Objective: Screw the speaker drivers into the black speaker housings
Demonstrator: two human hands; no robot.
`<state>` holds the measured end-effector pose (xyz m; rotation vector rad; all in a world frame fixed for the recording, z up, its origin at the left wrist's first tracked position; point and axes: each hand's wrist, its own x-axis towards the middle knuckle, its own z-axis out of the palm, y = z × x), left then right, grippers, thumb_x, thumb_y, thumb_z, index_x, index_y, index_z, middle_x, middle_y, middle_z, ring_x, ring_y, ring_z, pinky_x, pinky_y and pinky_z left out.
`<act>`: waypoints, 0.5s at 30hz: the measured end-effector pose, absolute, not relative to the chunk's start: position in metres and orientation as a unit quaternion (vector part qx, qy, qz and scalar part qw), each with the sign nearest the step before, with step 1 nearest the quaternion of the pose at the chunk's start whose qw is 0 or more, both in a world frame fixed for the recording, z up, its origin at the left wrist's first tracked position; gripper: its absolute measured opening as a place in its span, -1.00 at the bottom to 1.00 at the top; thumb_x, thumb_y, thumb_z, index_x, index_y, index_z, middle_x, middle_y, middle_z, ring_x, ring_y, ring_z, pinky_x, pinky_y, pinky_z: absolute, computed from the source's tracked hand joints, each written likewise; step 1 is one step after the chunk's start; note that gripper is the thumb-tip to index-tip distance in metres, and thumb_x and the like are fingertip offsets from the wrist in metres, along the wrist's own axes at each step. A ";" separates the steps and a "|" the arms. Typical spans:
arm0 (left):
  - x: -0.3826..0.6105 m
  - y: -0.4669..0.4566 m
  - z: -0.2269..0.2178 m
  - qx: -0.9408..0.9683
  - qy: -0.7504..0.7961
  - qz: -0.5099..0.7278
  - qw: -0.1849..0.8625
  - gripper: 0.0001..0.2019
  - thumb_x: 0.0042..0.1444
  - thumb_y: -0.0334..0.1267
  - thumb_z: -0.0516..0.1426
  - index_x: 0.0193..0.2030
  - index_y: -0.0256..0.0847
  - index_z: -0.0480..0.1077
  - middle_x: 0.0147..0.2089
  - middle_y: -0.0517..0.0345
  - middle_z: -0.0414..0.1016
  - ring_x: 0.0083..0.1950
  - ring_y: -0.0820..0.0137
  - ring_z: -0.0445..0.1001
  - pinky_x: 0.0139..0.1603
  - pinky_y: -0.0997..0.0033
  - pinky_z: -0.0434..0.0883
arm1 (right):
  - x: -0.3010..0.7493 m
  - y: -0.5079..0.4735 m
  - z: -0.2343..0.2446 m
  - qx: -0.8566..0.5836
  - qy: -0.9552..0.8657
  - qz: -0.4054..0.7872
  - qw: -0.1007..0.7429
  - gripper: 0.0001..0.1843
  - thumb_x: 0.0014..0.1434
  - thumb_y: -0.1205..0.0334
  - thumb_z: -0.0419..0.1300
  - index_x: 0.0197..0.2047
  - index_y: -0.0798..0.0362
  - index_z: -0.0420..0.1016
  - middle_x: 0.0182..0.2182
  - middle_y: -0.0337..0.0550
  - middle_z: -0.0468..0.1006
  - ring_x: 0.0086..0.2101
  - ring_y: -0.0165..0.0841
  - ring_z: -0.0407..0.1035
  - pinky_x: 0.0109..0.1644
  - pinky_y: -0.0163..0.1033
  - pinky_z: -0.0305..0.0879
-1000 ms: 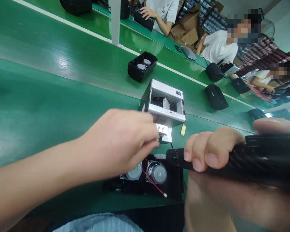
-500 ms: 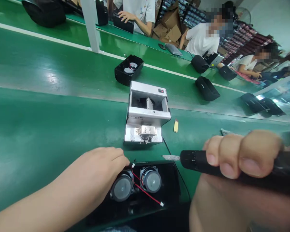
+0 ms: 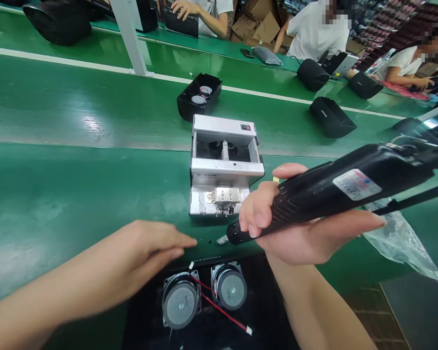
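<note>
My right hand [image 3: 295, 238] is wrapped around a black electric screwdriver [image 3: 324, 189] with a white label on its body. The tool slants down to the left, and its whitish, wrapped-looking tip [image 3: 222, 239] is over the green table just in front of a silver machine. My left hand [image 3: 149, 253] has its fingers stretched out, pointing toward a tiny dark speck on the table. Below both hands lies an open black speaker box [image 3: 266, 301]. Two round grey speakers, the left one [image 3: 180, 305] and the right one [image 3: 232, 289], sit in it with red wires [image 3: 222, 306] ending in white plugs.
The silver machine [image 3: 226, 170] stands ahead of my hands. Farther off, another open speaker box [image 3: 200, 97] and a closed black speaker [image 3: 332, 116] rest on the green line. A clear plastic bag [image 3: 405, 240] lies at right. Several people work across the line.
My right hand has turned and moved left with the screwdriver, bringing its tip above the box's far edge. My left hand has come off the box, its fingers extending. The view has shifted slightly.
</note>
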<state>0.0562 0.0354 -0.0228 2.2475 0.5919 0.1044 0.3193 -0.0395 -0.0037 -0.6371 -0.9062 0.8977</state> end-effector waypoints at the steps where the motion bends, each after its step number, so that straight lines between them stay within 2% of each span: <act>1: 0.064 0.044 -0.025 0.885 0.228 0.027 0.404 -0.65 0.55 -0.28 0.08 0.21 0.07 0.68 0.11 0.21 0.79 0.04 0.36 0.76 0.05 0.47 0.62 | 0.319 -0.039 -0.006 -0.288 -0.422 0.410 0.756 -0.26 0.25 -0.57 0.27 0.04 -0.07 0.71 -0.59 -0.27 0.57 -0.69 -0.34 0.36 -0.64 -0.23 0.42; 5: 0.097 0.062 -0.045 0.913 0.110 -0.030 0.392 -0.58 0.45 -0.41 0.13 0.28 0.00 0.66 0.13 0.09 0.80 0.03 0.30 0.77 0.00 0.44 0.58 | 0.325 -0.046 0.000 -0.306 -0.409 0.443 0.737 -0.33 0.20 -0.51 0.37 0.01 -0.09 0.71 -0.57 -0.24 0.61 -0.64 -0.32 0.42 -0.56 -0.20 0.50; 7: 0.107 0.062 -0.056 0.935 0.066 -0.035 0.347 -0.56 0.43 -0.42 0.13 0.31 0.00 0.65 -0.02 0.05 0.81 -0.11 0.30 0.77 -0.14 0.44 0.54 | 0.328 -0.051 0.006 -0.306 -0.402 0.443 0.740 -0.34 0.18 -0.49 0.40 0.02 -0.10 0.73 -0.56 -0.21 0.63 -0.62 -0.30 0.45 -0.54 -0.19 0.52; 10: 0.111 0.058 -0.064 0.960 0.050 -0.018 0.273 -0.58 0.43 -0.41 0.11 0.24 0.00 0.68 -0.24 0.07 0.73 -0.30 0.30 0.70 -0.32 0.44 0.44 | 0.330 -0.055 0.008 -0.303 -0.402 0.411 0.760 -0.34 0.20 -0.49 0.39 0.04 -0.11 0.74 -0.56 -0.20 0.62 -0.63 -0.31 0.44 -0.54 -0.21 0.52; 12: 0.111 0.055 -0.064 0.965 0.044 -0.005 0.257 -0.61 0.44 -0.41 0.08 0.14 0.00 0.71 -0.29 0.09 0.70 -0.33 0.32 0.67 -0.36 0.44 0.40 | 0.328 -0.055 0.007 -0.292 -0.413 0.370 0.779 -0.29 0.23 -0.55 0.30 0.07 -0.12 0.73 -0.58 -0.25 0.57 -0.66 -0.35 0.39 -0.58 -0.25 0.48; 15: 0.108 0.055 -0.069 0.967 0.045 0.027 0.251 -0.58 0.40 -0.47 0.04 0.02 0.01 0.71 -0.33 0.18 0.67 -0.37 0.38 0.65 -0.37 0.46 0.39 | 0.327 -0.050 0.005 -0.263 -0.443 0.320 0.795 -0.20 0.32 -0.63 0.07 0.11 -0.15 0.68 -0.61 -0.35 0.47 -0.72 -0.40 0.29 -0.64 -0.29 0.43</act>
